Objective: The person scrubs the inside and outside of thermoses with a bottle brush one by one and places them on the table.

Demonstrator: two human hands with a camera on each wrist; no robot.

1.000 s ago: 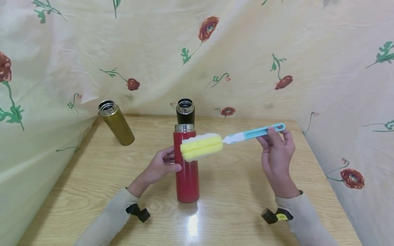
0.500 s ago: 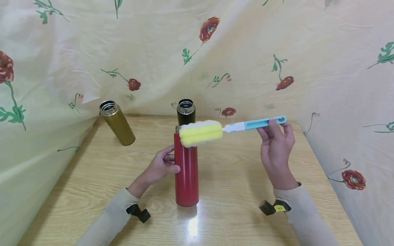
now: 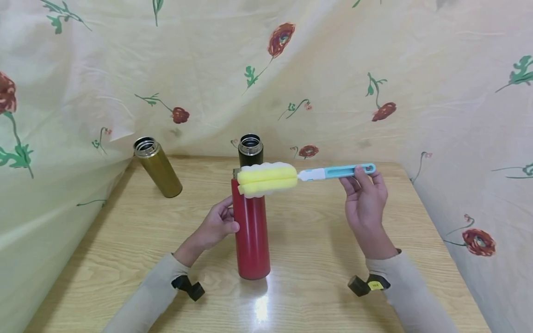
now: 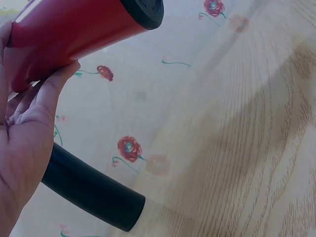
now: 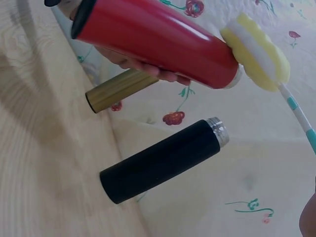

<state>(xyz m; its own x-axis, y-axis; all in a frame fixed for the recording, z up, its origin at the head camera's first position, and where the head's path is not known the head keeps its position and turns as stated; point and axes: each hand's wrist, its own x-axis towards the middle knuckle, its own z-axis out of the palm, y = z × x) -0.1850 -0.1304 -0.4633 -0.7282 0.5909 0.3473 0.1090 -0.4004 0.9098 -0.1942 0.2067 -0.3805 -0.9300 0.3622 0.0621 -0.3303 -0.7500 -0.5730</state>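
Observation:
My left hand (image 3: 214,224) grips a red thermos bottle (image 3: 251,236) around its side, thumb in front. The bottle leans slightly to the left at its top, and its dark base (image 4: 145,12) shows in the left wrist view, held off the table. With my right hand (image 3: 367,199) I pinch the blue-and-white handle (image 3: 337,172) of a bottle brush near its looped end. Its yellow and white sponge head (image 3: 268,179) lies sideways in front of the bottle's upper end, hiding most of the mouth. The right wrist view shows the sponge (image 5: 256,54) close beside the rim.
Behind the red bottle a black thermos bottle (image 5: 163,160) stands without a lid, partly hidden in the head view. To the back left stands an open gold thermos bottle (image 3: 161,173). Flowered cloth (image 3: 333,69) hangs around the wooden table (image 3: 316,259).
My right hand has raised the brush and shifted it left, so the sponge now covers the bottle's mouth instead of its body. The red bottle has tipped a little to the left.

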